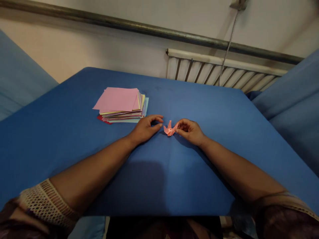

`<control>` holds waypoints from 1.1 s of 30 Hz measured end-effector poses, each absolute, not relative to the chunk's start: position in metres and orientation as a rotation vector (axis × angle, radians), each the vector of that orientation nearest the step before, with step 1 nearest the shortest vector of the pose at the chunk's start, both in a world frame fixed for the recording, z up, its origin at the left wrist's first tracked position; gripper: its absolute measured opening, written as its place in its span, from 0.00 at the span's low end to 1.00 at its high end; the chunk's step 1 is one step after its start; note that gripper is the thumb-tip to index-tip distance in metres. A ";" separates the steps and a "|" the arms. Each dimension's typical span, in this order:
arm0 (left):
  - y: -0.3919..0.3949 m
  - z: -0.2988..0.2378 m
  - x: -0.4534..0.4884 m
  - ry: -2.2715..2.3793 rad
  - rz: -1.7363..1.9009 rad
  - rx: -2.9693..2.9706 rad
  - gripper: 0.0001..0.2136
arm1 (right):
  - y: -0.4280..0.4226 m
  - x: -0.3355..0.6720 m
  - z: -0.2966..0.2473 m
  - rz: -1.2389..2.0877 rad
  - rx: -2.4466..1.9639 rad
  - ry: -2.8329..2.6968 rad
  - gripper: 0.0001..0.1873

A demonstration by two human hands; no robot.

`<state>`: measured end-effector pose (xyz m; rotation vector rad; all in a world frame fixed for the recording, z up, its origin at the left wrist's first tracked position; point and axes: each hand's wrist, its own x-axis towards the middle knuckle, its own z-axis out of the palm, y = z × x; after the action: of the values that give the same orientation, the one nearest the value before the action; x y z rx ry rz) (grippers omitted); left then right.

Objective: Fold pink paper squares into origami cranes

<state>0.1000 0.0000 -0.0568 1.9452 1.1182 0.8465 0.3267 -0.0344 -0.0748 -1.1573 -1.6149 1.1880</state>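
A small folded pink paper figure (169,129) rests on the blue table (74,132) between my two hands. My right hand (190,131) pinches one tip of the figure with thumb and fingers. My left hand (146,127) lies on the table just left of the figure, fingers curved and apart, thumb and forefinger close to the figure but holding nothing. A stack of coloured square papers (122,104), pink sheet on top, sits behind my left hand.
A metal bed rail (219,71) and a grey pipe (149,28) run along the wall behind the table. Blue fabric surfaces flank the table at left (20,79) and right (294,99).
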 end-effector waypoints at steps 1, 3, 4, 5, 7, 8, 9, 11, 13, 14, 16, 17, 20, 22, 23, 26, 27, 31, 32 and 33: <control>0.003 -0.055 0.100 1.068 0.876 1.854 0.11 | -0.034 0.326 -0.075 1.186 -1.161 -1.620 0.11; 0.008 -0.051 0.101 0.968 0.889 1.747 0.15 | -0.033 0.325 -0.074 1.193 -1.158 -1.633 0.11; 0.009 -0.049 0.101 0.932 0.871 1.733 0.16 | -0.033 0.325 -0.074 1.208 -1.145 -1.634 0.10; 0.009 -0.047 0.102 0.904 0.842 1.737 0.16 | -0.033 0.324 -0.073 1.229 -1.126 -1.629 0.10; 0.009 -0.043 0.101 0.861 0.779 1.769 0.15 | -0.034 0.323 -0.072 1.283 -1.083 -1.611 0.09; 0.009 -0.043 0.101 0.843 0.750 1.787 0.14 | -0.034 0.323 -0.072 1.310 -1.067 -1.600 0.09; 0.008 -0.042 0.101 0.829 0.728 1.804 0.13 | -0.034 0.323 -0.072 1.337 -1.055 -1.590 0.09; 0.008 -0.043 0.101 0.809 0.701 1.844 0.11 | -0.035 0.323 -0.072 1.389 -1.034 -1.576 0.09; 0.008 -0.044 0.101 0.801 0.689 1.886 0.09 | -0.037 0.323 -0.072 1.423 -1.013 -1.582 0.09; 0.008 -0.045 0.101 0.795 0.684 1.907 0.09 | -0.037 0.322 -0.072 1.427 -1.005 -1.596 0.09; 0.008 -0.045 0.102 0.780 0.676 1.957 0.10 | -0.038 0.321 -0.072 1.426 -0.992 -1.631 0.09; 0.008 -0.044 0.102 0.770 0.672 1.986 0.11 | -0.039 0.320 -0.072 1.424 -0.986 -1.646 0.09; 0.006 -0.043 0.102 0.742 0.648 2.056 0.10 | -0.038 0.319 -0.074 1.434 -0.956 -1.672 0.10; 0.005 -0.042 0.101 0.735 0.627 2.067 0.09 | -0.038 0.319 -0.074 1.427 -0.948 -1.692 0.10; 0.005 -0.042 0.101 0.734 0.618 2.067 0.09 | -0.037 0.320 -0.074 1.417 -0.951 -1.706 0.10; 0.005 -0.042 0.100 0.734 0.607 2.060 0.10 | -0.037 0.320 -0.074 1.377 -0.962 -1.739 0.10; 0.006 -0.041 0.100 0.730 0.604 2.057 0.10 | -0.037 0.321 -0.075 1.373 -0.960 -1.744 0.10; 0.006 -0.042 0.099 0.749 0.602 2.010 0.14 | -0.038 0.321 -0.076 1.394 -0.928 -1.761 0.10; 0.006 -0.043 0.099 0.757 0.620 1.979 0.15 | -0.038 0.321 -0.076 1.393 -0.924 -1.765 0.10; 0.006 -0.044 0.098 0.765 0.652 1.942 0.15 | -0.038 0.322 -0.077 1.391 -0.922 -1.766 0.10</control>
<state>0.0983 0.0062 -0.0438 1.9416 0.7654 0.6517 0.3221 -0.0379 -0.0767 -0.9218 -1.7661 1.3905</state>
